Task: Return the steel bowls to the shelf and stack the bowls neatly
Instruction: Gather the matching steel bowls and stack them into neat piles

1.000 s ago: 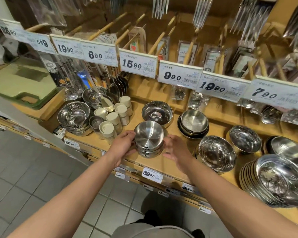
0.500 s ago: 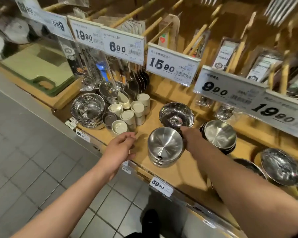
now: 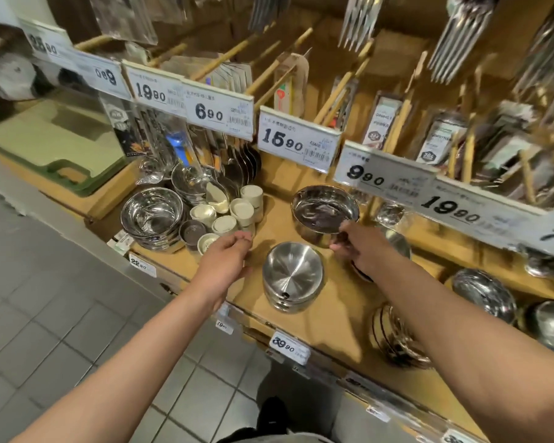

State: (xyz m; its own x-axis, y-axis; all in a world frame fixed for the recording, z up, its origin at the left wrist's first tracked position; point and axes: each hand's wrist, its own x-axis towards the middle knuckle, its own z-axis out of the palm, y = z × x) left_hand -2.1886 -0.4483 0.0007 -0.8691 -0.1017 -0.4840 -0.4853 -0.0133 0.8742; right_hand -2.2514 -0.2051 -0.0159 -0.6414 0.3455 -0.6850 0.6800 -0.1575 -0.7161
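Biggest change first: a second ago both our hands cupped the stack of matte steel bowls [image 3: 292, 278]; now neither touches it, and it sits nested and straight near the front edge of the wooden shelf [image 3: 339, 318]. We judge that stack returned and tidy.

Our right hand [image 3: 363, 247] has gone from the stack's side to the shiny deep bowl [image 3: 324, 215] behind it, fingers curled at its near rim; we cannot tell whether they grip it or only touch. That bowl looks like the next to be straightened or stacked. Our left hand [image 3: 226, 262] has drawn off to the left and hovers just beside the stack, fingers loosely curled, holding nothing.

Counting, largest to smallest:
- One green cutting board [image 3: 50, 145] at far left.
- One shiny bowl stack [image 3: 152, 217] at left, bowl count unclear.
- One matte stack, roughly three or four bowls.
- One deep bowl under our right hand.
- About six cream shakers [image 3: 234, 211] between the left stack and our left hand.

Bowls at right are too blurred to count.
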